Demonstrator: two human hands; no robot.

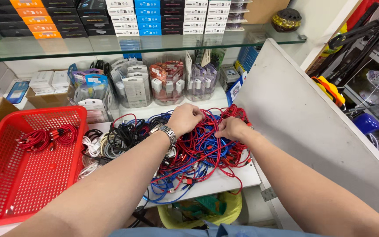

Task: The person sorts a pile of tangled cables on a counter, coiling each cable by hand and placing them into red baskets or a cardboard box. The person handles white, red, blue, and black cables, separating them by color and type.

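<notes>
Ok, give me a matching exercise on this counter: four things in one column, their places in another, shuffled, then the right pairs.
Things:
1. coiled red cables
2. left hand
3. gold-and-black jar
4. yellow bin

Places:
A. on the glass shelf, at its right end
B. under the counter edge
C. inside the red basket
D. on the red and blue cable tangle

Pairs: 1-C, 2-D, 3-A, 4-B
</notes>
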